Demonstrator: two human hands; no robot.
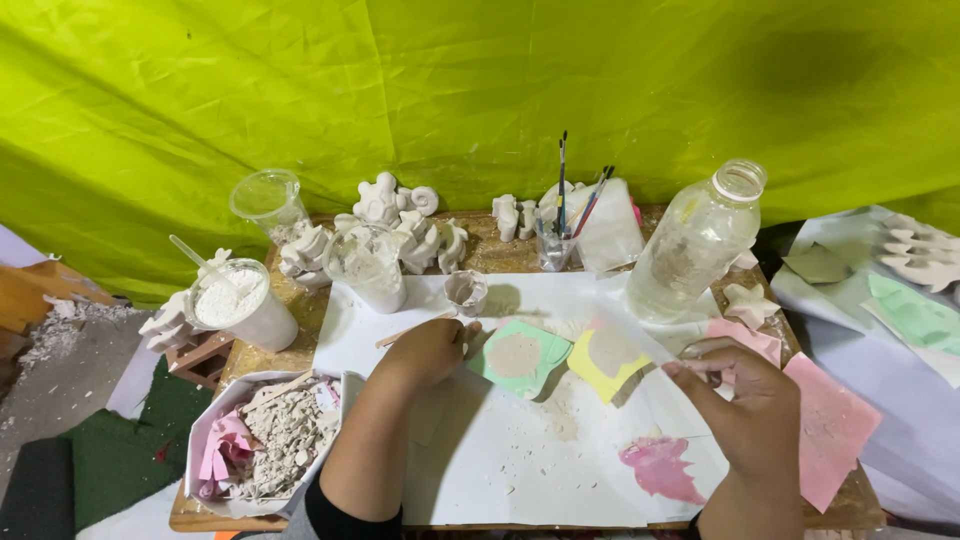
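Fingers [700, 368] pinching stick [640, 343], pointing up-left

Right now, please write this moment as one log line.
left hand: on green mould edge | right hand: pinching thin stick | pink mould: untouched

One head-worn view only, looking steeply down and forward over the small wooden bench [790, 330] from close above. It faces a wrinkled lime-green fabric backdrop [480, 80] filling the top half. Both forearms enter from the bottom edge; grey floor shows at far left.
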